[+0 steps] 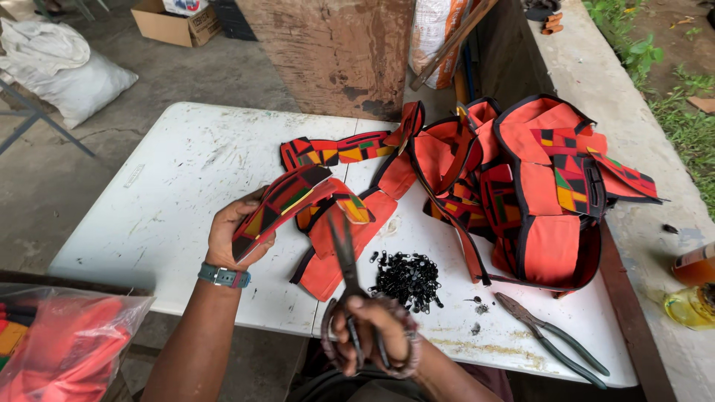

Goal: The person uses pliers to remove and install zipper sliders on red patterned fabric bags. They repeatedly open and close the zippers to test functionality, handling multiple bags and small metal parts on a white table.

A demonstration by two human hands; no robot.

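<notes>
Scuffed white table (171, 193) on concrete floor; left hand (231, 238) grip clasps fabric piece (287, 201), right hand (372, 327) grip clasps scissors (344, 249).

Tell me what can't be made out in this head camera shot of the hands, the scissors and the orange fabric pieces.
- Scissor tips: the dark metal scissors in the right hand blur against the orange patterned fabric piece held by the left hand; whether the blades are cutting is unclear.
- Small black parts: too small to identify.
- Clear plastic bag: cut off by the bottom-left edge.
- Pile of orange fabric pieces: overlapping, so uncountable.
</notes>
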